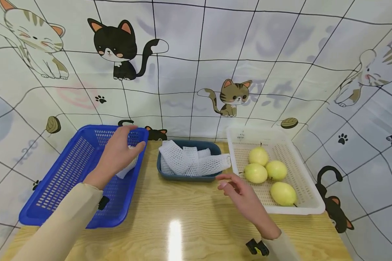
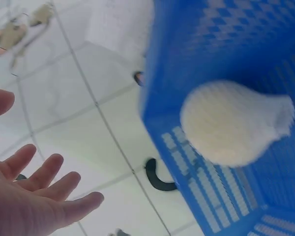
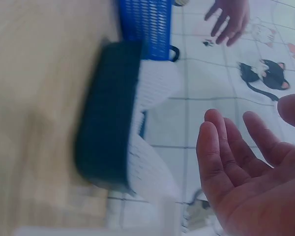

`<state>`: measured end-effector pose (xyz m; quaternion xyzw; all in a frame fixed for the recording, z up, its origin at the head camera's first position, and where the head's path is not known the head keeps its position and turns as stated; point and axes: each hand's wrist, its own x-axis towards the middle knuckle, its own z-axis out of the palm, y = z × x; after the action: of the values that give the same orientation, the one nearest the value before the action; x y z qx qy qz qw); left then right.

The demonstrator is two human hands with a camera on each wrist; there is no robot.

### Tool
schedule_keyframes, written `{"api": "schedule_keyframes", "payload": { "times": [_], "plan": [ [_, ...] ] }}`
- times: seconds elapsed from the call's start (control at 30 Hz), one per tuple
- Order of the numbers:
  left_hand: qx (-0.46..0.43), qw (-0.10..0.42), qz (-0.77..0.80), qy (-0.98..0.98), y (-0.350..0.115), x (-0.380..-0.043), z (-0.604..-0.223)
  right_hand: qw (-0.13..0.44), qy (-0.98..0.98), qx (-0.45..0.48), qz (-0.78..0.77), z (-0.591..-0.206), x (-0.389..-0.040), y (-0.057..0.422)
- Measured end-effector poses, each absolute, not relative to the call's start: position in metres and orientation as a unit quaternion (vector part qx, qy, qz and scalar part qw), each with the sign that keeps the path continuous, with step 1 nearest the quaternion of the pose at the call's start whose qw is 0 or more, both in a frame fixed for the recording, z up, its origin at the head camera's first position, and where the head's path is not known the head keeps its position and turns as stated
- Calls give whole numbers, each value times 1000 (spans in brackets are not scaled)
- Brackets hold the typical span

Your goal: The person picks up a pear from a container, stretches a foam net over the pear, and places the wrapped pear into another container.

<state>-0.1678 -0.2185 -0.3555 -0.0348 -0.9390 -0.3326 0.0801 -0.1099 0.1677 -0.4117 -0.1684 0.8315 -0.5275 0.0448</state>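
Note:
My left hand (image 1: pixel 121 150) is over the right side of the blue basket (image 1: pixel 137 188), thumb and fingers spread and holding nothing. Below it, a round pale fruit in a white foam net (image 2: pixel 226 123) lies in that basket; the hand partly covers it in the head view. My right hand (image 1: pixel 243 197), fingers loosely bent and nothing in them, hovers between the dark teal box (image 1: pixel 189 178) and the white basket (image 1: pixel 300 209). White foam net sleeves (image 1: pixel 176 157) fill the teal box, one sticking out past its right end. Several yellow pears (image 1: pixel 283 193) sit in the white basket.
All three containers stand on a light wooden table (image 1: pixel 163 214), the teal box in the middle. Behind and beside them hangs a white cloth (image 1: pixel 183 72) with a grid and cartoon cats, close against the backs of the baskets.

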Motion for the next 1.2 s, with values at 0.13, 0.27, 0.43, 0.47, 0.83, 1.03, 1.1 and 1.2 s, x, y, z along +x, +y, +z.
{"api": "schedule_keyframes", "payload": {
  "times": [0.13,0.27,0.43,0.47,0.83,1.03,1.1,1.2],
  "plan": [
    [-53,118,-360,-924,-200,-154,-353,31,837,-177,-517,-394,-110,182],
    [-77,151,-390,-905,-179,-138,-355,22,864,-175,-471,-374,-109,199],
    [-107,183,-440,-873,-151,-125,-367,-9,900,-172,-401,-348,-114,222],
    [-110,188,-451,-866,-147,-123,-371,-15,906,-169,-388,-343,-116,226],
    [-95,204,-493,-841,-123,-98,-418,31,938,-146,-313,-333,-170,263],
    [-73,164,-522,-834,-119,-87,-440,69,946,-171,-268,-356,-204,278],
    [-65,157,-532,-830,-120,-83,-446,81,950,-177,-246,-365,-211,281],
    [-56,155,-537,-827,-119,-78,-454,92,952,-194,-219,-377,-217,283]
  ]
}}
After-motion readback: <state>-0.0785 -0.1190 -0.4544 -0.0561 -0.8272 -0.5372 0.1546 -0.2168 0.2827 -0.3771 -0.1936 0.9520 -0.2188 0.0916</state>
